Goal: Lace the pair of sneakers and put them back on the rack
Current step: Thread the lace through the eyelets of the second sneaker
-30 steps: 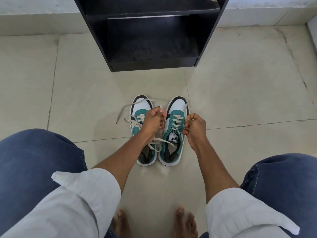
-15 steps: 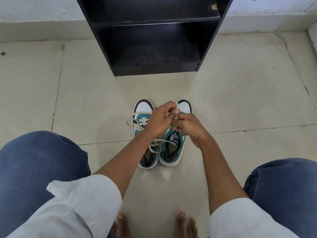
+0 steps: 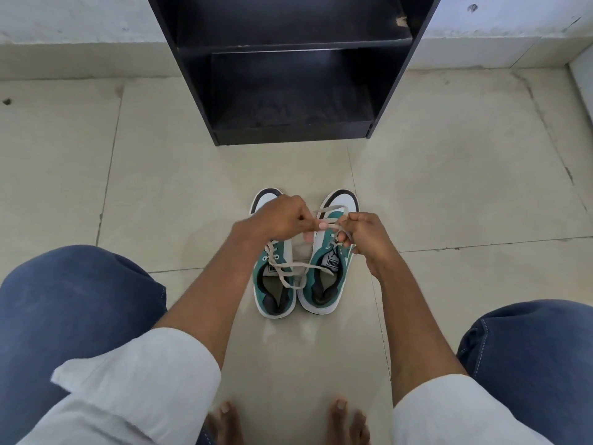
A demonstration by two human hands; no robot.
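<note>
Two teal-and-white sneakers stand side by side on the floor, toes pointing away from me: the left sneaker (image 3: 272, 293) and the right sneaker (image 3: 327, 284). My left hand (image 3: 279, 220) and my right hand (image 3: 365, 236) meet above the right sneaker, each pinching its cream lace (image 3: 330, 209), which forms a loop between them. The left sneaker's lace (image 3: 288, 271) lies loose across both shoes. My left hand hides most of the left sneaker's front.
A black shoe rack (image 3: 292, 69) with open shelves stands against the wall just beyond the sneakers. Beige floor tiles (image 3: 449, 194) surround them. My knees in blue jeans sit at both sides, my bare feet (image 3: 288, 422) at the bottom.
My hands came together over the right sneaker and drew its lace up into a loop. The camera tilted down slightly, so the rack appears lower in view.
</note>
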